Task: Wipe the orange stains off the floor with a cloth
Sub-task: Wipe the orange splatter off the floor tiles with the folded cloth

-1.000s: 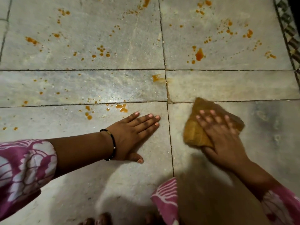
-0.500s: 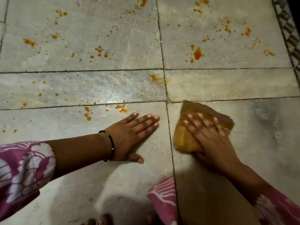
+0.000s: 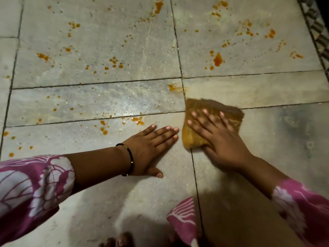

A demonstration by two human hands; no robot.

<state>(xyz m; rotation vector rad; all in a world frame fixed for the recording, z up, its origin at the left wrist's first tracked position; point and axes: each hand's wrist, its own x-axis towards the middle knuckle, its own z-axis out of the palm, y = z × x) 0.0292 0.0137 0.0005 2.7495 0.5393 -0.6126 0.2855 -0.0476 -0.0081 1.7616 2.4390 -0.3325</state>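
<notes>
Wiping in hand: my right hand (image 3: 220,139) presses the cloth (image 3: 211,122) flat, fingers straight, on the floor (image 3: 284,139) at the tile joint. My left hand (image 3: 151,147) braces flat, holding nothing. Next stroke, I judge, must reach the orange stains (image 3: 137,120) just left.

Floor (image 3: 110,97): pale grey-green stone slabs with mottled veining and dark joint lines, spattered with orange stains (image 3: 217,59) in drops and smears. Cloth (image 3: 213,107): mustard-brown, finely ribbed; border strip (image 3: 318,32) at far right: black-and-white triangle pattern. Sleeves (image 3: 35,184): magenta-pink with a white leaf-like print; bangle (image 3: 131,157): black with small gold beads.
</notes>
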